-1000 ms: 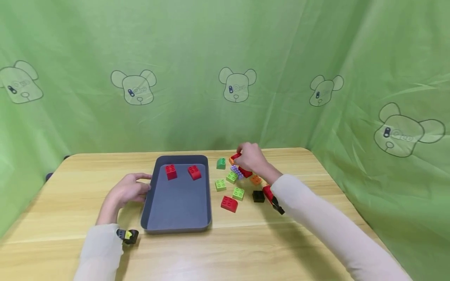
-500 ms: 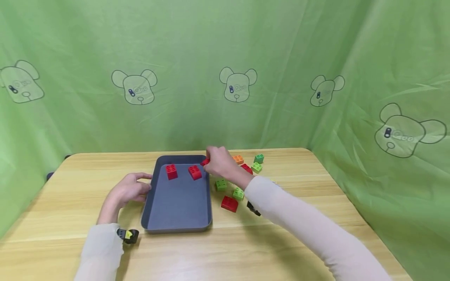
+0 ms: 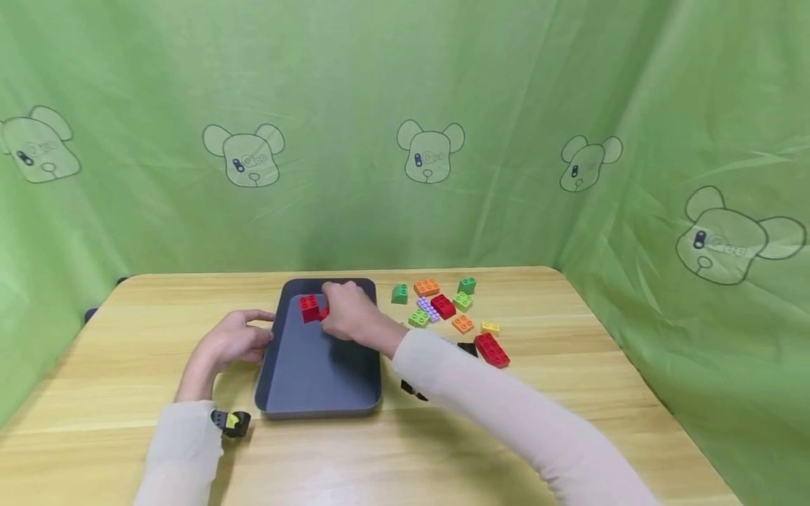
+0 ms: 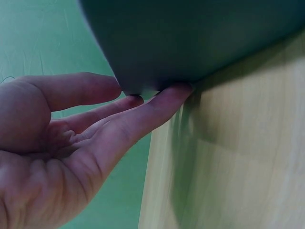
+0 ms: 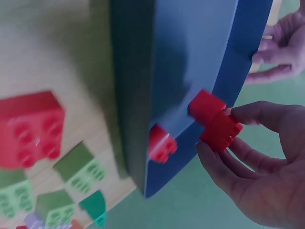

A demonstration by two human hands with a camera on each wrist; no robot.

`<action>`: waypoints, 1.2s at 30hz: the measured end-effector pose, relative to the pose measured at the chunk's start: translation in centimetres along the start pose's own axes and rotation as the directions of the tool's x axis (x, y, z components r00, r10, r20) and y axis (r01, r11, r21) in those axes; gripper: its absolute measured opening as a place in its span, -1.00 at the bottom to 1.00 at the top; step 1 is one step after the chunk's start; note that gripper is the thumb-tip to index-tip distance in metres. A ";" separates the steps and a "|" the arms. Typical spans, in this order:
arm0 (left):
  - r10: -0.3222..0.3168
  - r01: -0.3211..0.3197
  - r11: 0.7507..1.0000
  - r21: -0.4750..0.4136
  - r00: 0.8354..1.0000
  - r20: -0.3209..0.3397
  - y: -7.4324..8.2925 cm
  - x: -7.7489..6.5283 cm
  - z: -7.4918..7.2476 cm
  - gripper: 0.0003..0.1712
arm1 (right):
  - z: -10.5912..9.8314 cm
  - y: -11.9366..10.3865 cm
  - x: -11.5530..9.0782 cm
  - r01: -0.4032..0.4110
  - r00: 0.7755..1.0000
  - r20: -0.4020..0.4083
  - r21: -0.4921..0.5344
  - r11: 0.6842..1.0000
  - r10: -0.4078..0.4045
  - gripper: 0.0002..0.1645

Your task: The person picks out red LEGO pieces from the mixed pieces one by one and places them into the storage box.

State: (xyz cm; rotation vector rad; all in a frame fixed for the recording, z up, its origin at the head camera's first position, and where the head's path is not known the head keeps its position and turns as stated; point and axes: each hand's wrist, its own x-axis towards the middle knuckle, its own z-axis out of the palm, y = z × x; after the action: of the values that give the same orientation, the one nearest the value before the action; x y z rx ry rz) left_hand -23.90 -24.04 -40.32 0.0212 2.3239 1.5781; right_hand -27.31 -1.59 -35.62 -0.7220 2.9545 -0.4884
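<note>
Over smooth tray (image 3: pixel 304 383), right hand (image 5: pixel 264 164) pinches studded brick (image 5: pixel 219 133).

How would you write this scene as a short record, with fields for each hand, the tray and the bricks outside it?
Left hand: touches the tray on its outer left side
Right hand: pinches a red brick; contact with the tray floor unclear
Tray: dark, holds two other red bricks
Loose bricks: right of tray, on the table; colours include red, orange, green, yellow, purple

Head view from above, forward and down; wrist views close; shared tray (image 3: pixel 313 383)
</note>
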 end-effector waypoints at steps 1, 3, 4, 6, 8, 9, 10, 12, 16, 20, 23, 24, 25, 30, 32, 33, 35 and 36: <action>-0.001 0.001 1.000 -0.002 1.000 0.001 0.0 0.0 0.0 -0.31 | 0.2 -0.3 0.0 0.007 1.000 0.007 -0.009 1.000 -0.007 -0.64; 0.000 0.000 1.000 0.001 1.000 0.004 0.1 0.1 0.0 -0.31 | 0.8 -0.9 0.1 0.017 1.000 0.022 -0.017 1.000 -0.016 -0.60; 0.000 0.000 1.000 0.000 1.000 0.004 0.1 0.1 0.0 -0.31 | 1.1 -1.1 0.2 0.021 0.999 0.029 -0.023 1.000 -0.020 -0.62; 0.000 0.000 1.000 -0.005 1.000 0.001 0.1 0.2 0.1 -0.32 | 1.7 -1.5 0.3 0.024 0.999 0.040 -0.029 0.999 -0.023 -0.64; 0.003 -0.003 1.000 -0.005 1.000 -0.001 0.2 0.2 0.2 -0.32 | 2.2 -1.9 0.5 0.019 0.999 0.044 -0.034 0.999 -0.018 -0.69; 0.004 -0.005 1.000 -0.007 1.000 -0.002 0.2 0.3 0.2 -0.32 | 2.4 -2.1 0.6 0.014 0.999 0.043 -0.038 0.999 -0.012 -0.69; 0.003 -0.003 1.000 -0.010 1.000 -0.005 0.2 0.3 0.3 -0.33 | 2.6 -2.2 0.6 0.007 0.999 0.041 -0.040 0.999 -0.005 -0.66; 0.011 -0.011 1.000 -0.009 1.000 -0.002 0.2 0.3 0.3 -0.32 | 2.9 -2.5 0.8 -0.005 0.999 0.035 -0.046 0.999 0.006 -0.63; 0.025 -0.025 1.000 -0.015 1.000 0.002 0.1 0.2 0.3 -0.32 | 3.2 -2.8 1.1 -0.031 0.999 0.018 -0.050 0.998 0.032 -0.65; 0.027 -0.027 0.999 -0.023 1.000 0.009 0.1 0.2 0.3 -0.31 | 3.4 -2.8 1.2 -0.046 0.999 0.013 -0.054 0.997 0.047 -0.71; 0.027 -0.027 0.999 -0.021 1.000 0.013 0.1 0.1 0.3 -0.31 | 3.6 -2.8 1.2 -0.050 0.999 0.012 -0.060 0.997 0.051 -0.73; 0.026 -0.026 0.999 -0.020 1.000 0.013 0.1 0.1 0.3 -0.31 | 3.7 -2.8 1.3 -0.050 0.999 0.010 -0.061 0.997 0.051 -0.73; 0.025 -0.025 1.000 -0.018 1.000 0.012 0.1 0.1 0.3 -0.31 | 3.8 -2.9 1.3 -0.055 0.998 0.010 -0.060 0.997 0.056 -0.72; 0.025 -0.025 1.000 -0.019 1.000 0.011 -0.1 0.1 0.1 -0.33 | 4.1 -3.4 1.5 -0.087 0.995 0.038 -0.037 0.996 0.088 -0.55; 0.024 -0.024 1.000 -0.018 1.000 0.012 -0.1 0.1 0.1 -0.33 | 4.3 -3.7 1.5 -0.088 0.995 0.048 -0.042 0.995 0.090 -0.52; 0.023 -0.023 1.000 -0.018 1.000 0.013 -0.1 0.1 0.0 -0.33 | 4.3 -3.8 1.5 -0.088 0.994 0.052 -0.048 0.995 0.091 -0.52; 0.020 -0.019 1.000 -0.015 1.000 0.013 -0.1 0.1 0.0 -0.33 | 4.4 -4.0 1.5 -0.081 0.995 0.052 -0.055 0.995 0.084 -0.54; 0.019 -0.019 1.000 -0.013 1.000 0.013 -0.1 0.1 0.0 -0.32 | 4.5 -4.1 1.5 -0.075 0.996 0.048 -0.063 0.995 0.078 -0.56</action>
State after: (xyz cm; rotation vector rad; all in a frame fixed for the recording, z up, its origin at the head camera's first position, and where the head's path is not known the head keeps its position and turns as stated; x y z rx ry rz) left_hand -23.95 -24.10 -40.46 0.0501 2.3102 1.5974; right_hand -26.27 -7.05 -38.54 -0.6141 2.9485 -0.3698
